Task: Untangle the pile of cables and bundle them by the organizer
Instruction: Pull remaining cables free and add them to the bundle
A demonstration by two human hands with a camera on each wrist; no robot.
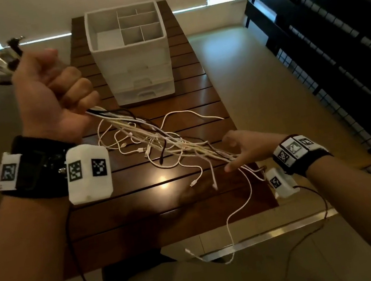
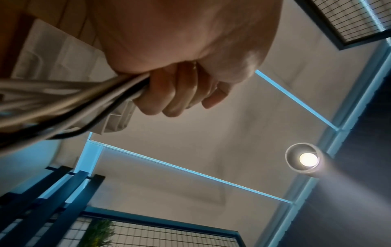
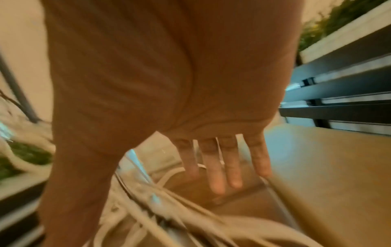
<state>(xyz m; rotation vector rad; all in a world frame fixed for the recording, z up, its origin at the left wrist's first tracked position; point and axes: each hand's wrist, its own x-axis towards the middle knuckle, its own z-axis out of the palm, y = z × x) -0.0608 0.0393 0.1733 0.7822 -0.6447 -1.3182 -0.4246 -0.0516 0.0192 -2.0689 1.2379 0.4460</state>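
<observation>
My left hand [image 1: 57, 94] is raised at the left, a fist gripping a bunch of white and black cables [image 1: 155, 140]; plug ends [image 1: 8, 58] stick out above the fist. In the left wrist view the curled fingers [image 2: 169, 93] clamp the cable bunch [image 2: 63, 103]. The strands run down and right across the table to my right hand [image 1: 246, 150], whose straight fingers lie spread under and among them. In the blurred right wrist view the straight fingers [image 3: 222, 167] hover above the cables [image 3: 148, 200]. Loose ends hang over the table's near edge.
A white organizer [image 1: 130, 52] with divided top compartments and drawers stands at the far end of the dark slatted wooden table [image 1: 141, 207]. A black wire-grid shelf [image 1: 334, 46] lines the right side. Tan floor surrounds the table.
</observation>
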